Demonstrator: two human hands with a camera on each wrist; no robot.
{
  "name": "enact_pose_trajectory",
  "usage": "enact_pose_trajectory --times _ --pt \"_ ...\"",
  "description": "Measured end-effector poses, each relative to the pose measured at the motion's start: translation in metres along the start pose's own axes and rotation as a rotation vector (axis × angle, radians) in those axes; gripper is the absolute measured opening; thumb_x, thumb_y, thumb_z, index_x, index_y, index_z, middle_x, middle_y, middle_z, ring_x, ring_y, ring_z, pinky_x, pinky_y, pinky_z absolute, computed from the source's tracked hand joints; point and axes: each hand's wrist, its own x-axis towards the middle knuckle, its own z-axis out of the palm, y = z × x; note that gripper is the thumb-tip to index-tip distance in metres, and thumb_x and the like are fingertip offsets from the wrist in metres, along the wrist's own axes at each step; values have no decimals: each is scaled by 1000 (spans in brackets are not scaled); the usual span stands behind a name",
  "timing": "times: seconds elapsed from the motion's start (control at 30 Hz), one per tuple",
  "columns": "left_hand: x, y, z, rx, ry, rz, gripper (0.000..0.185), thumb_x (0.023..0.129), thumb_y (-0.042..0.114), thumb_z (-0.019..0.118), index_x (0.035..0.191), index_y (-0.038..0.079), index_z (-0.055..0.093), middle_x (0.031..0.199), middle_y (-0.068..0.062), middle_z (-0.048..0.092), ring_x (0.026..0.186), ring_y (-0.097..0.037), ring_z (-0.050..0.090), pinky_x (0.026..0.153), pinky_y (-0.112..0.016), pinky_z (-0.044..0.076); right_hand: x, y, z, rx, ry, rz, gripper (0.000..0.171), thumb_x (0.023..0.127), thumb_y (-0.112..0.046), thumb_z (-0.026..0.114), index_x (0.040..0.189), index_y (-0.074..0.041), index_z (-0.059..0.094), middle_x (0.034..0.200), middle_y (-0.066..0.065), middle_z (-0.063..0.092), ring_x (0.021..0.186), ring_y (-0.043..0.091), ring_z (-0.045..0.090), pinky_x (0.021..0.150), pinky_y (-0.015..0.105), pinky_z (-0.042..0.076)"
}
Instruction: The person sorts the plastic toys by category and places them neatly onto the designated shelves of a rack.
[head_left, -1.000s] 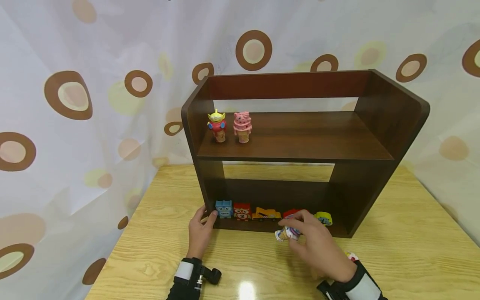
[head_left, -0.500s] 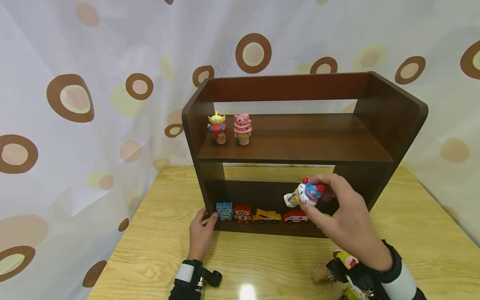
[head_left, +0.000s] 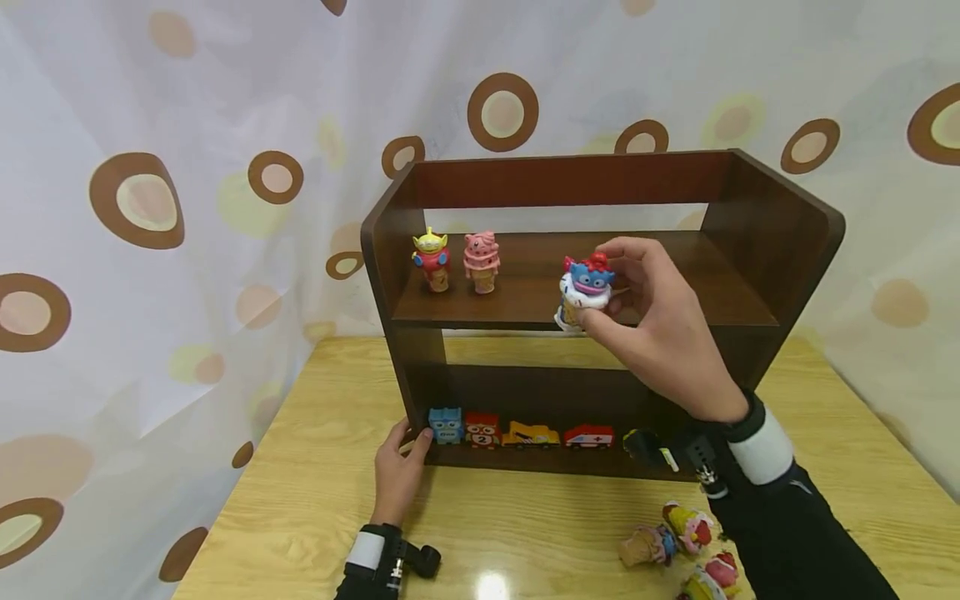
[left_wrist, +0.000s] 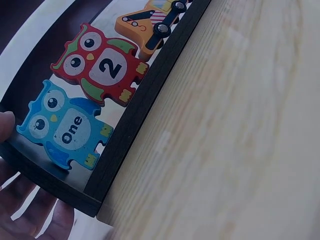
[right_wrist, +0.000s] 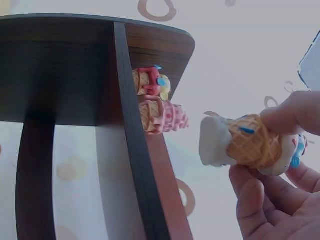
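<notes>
My right hand [head_left: 667, 325] pinches an ice-cream-cone figurine [head_left: 587, 279] with a blue face, red top and white swirl, in front of the upper board's edge. In the right wrist view its white base and waffle cone [right_wrist: 255, 142] point toward the shelf. My left hand [head_left: 399, 475] grips the lower left side panel of the dark brown shelf [head_left: 600, 173], thumb in front and other fingers outside. On the upper board stand a cone figurine with a yellow three-pointed head [head_left: 432, 262] and a pink pig cone figurine [head_left: 482, 265].
Below stand a blue owl block [head_left: 446, 427], a red owl block [head_left: 482, 430], a yellow toy truck [head_left: 531, 435] and a red toy ambulance [head_left: 589, 437]. Near my right forearm, more cone figurines [head_left: 688, 527] lie on the wooden table [head_left: 300, 500].
My right hand has lifted the cone figurine from near the table up to the upper board and turned it more upright. My left hand stays on the side panel.
</notes>
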Motion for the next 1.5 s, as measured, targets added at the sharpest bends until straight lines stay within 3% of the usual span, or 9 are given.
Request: enact_pose_trajectory --times 0.2,0.4,0.53,0.67,0.83,1.5 --pt "0 -2 -1 1 -1 -12 43 97 23 62 137 7 58 136 -16 62 124 -36 58 101 -53 50 11 3 15 32 -1 22 44 85 1 71 125 4 55 112 17 66 86 6 57 75 4 47" --pt "1 -5 0 -18 -14 -24 42 98 25 62 137 9 58 137 -14 61 125 -34 57 102 -52 49 31 11 24 -9 -23 50 42 88 -1 69 127 4 56 116 19 66 91 19 61 77 5 47" --pt "0 -4 -1 -17 -12 -20 42 98 25 61 137 9 58 137 -15 61 125 -34 57 102 -53 49 48 18 28 -43 -58 103 44 90 -4 69 130 5 55 120 21 66 100 29 67 88 26 57" --pt "0 -5 -1 -13 -10 -26 42 98 25 62 137 8 58 137 -15 61 124 -34 57 102 -53 49 59 27 34 -69 -90 152 46 90 -5 69 132 6 54 124 24 65 106 33 67 95 46 56" --pt "0 -5 -1 -19 -11 -35 43 98 25 62 138 8 57 138 -15 61 125 -34 57 103 -53 49 62 35 37 -93 -122 195 47 91 -7 69 133 5 52 126 24 63 109 35 66 98 47 54" --pt "1 0 -1 -20 -4 -22 42 97 23 62 136 8 59 137 -14 62 124 -34 57 103 -53 49 62 43 39 -66 -197 219 51 94 -10 66 138 1 43 132 23 62 119 35 63 102 49 51"
